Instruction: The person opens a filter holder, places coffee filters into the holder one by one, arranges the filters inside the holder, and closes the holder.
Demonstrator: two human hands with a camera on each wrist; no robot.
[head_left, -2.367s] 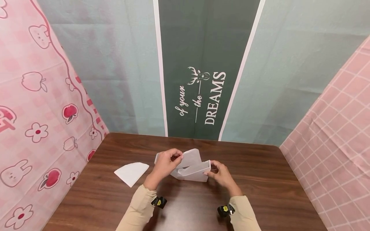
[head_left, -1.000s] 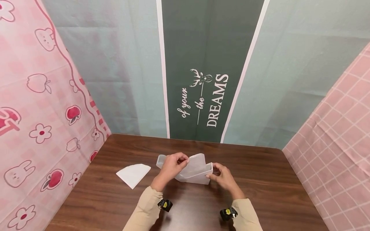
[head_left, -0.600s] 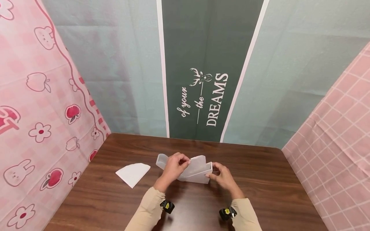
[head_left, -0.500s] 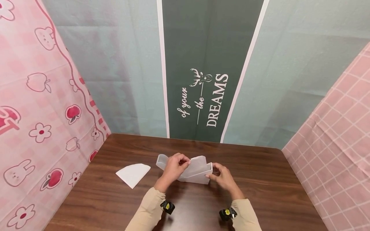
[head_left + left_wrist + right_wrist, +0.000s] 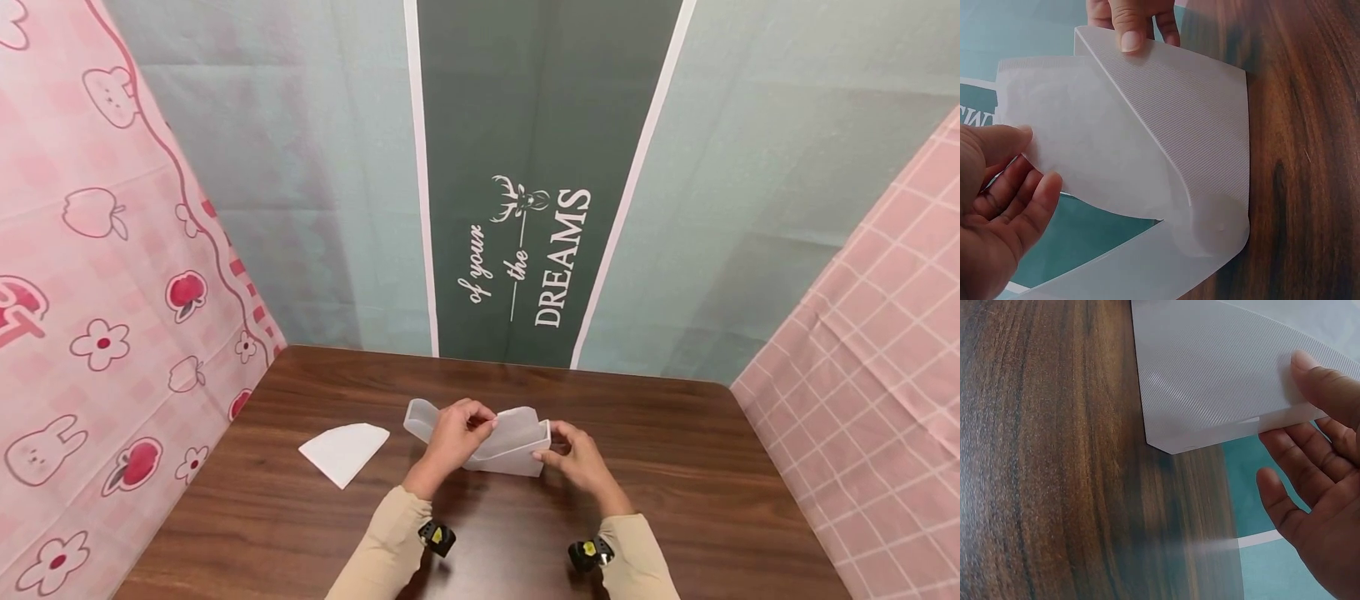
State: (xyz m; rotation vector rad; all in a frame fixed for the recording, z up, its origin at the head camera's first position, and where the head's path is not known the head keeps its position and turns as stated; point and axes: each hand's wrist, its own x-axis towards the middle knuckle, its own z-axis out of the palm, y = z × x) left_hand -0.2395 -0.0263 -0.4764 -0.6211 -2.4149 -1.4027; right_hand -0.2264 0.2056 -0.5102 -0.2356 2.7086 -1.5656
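A white ribbed coffee filter holder [image 5: 510, 461] stands on the table at the middle, its translucent lid [image 5: 422, 418] swung up to the left. Inside its mouth sits a white paper coffee filter [image 5: 1085, 125], the upper part sticking out above the slanted side wall. My left hand [image 5: 453, 435] pinches the filter's edge between thumb and fingers, as the left wrist view shows. At the holder's right end, my right hand [image 5: 577, 458] grips the wall, thumb on the ribbed side [image 5: 1229, 369] and fingers round the end face.
A stack of white fan-shaped filter paper [image 5: 345, 452] lies on the brown wooden table [image 5: 675, 467], left of the holder. Printed cloths hang behind the table and along both sides, with a pink curtain [image 5: 127, 333] at the left.
The paper filter has sunk lower into the holder, and my left hand has shifted right with it. More of the lid shows behind that hand. My right hand keeps its grip on the end.
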